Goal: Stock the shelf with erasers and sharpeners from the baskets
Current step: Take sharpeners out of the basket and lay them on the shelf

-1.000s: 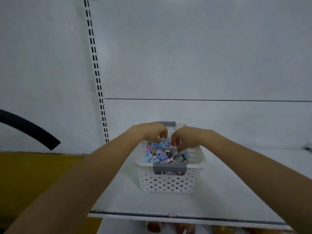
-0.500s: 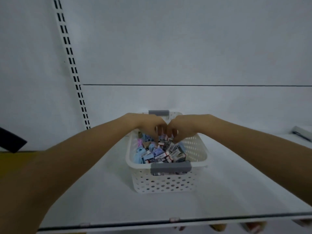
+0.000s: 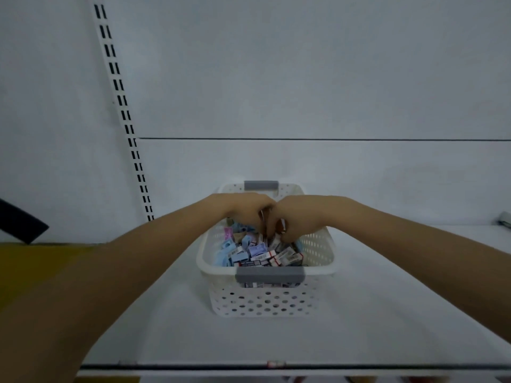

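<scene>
A white perforated basket [image 3: 265, 301] with grey handles stands on the white shelf [image 3: 387, 313], centre of view. It is heaped with several small erasers and sharpeners [image 3: 255, 251] in blue, pink and white wrappers. Both my hands reach into its far half, knuckles touching. My left hand [image 3: 246, 208] has its fingers curled down into the pile. My right hand [image 3: 296, 217] also has curled fingers dug among the white-wrapped pieces. What either hand holds is hidden by the fingers.
A slotted upright rail [image 3: 125, 117] runs up the back wall at left. The shelf's front edge [image 3: 276, 367] has a dark strip. A small grey object [image 3: 504, 222] lies at the far right. A yellow surface [image 3: 41, 269] sits at left.
Both hands have sunk deeper into the basket and drawn together until they touch. The camera has shifted, so the basket sits more central.
</scene>
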The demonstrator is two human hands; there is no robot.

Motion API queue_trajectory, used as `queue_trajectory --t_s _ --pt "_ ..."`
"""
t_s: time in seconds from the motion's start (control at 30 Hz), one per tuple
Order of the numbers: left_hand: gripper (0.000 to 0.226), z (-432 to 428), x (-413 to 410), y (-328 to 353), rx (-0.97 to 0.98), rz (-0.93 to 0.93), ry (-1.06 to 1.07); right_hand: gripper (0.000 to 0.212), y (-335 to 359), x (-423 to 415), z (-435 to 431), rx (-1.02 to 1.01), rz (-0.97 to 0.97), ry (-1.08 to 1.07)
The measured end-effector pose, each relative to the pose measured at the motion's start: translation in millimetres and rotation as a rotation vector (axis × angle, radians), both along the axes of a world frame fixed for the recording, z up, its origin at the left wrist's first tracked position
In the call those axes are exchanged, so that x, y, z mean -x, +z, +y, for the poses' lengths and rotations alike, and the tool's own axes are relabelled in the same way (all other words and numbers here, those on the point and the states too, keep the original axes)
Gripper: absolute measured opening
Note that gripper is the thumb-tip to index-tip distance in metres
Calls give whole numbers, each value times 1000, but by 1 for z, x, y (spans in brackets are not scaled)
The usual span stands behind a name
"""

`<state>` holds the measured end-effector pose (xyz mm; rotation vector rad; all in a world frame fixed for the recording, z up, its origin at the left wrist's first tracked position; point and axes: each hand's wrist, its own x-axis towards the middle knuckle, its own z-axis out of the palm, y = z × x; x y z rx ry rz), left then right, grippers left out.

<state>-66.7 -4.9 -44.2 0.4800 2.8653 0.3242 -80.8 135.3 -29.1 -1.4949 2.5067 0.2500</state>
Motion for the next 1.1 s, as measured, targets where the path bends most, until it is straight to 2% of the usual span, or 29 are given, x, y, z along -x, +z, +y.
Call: queue_trajectory --t_s 0.1,0.3,0.53,0.7,0.9,1.1 --pt "24 -1 1 -2 20 11 24 32 3 -2 2 57 -65 11" --pt "22 4 -1 0 58 -4 31 27 0 -1 1 90 -71 -4" --pt "18 -2 3 1 28 228 34 29 6 -6 7 251 -74 -45" --pt "25 -12 6 12 -8 335 23 23 17 -3 17 396 -100 -94" --pt "20 -8 11 47 -39 424 7 23 35 -1 65 617 -86 -233" --pt "24 58 10 81 -21 471 -51 26 32 -11 131 760 -79 -364"
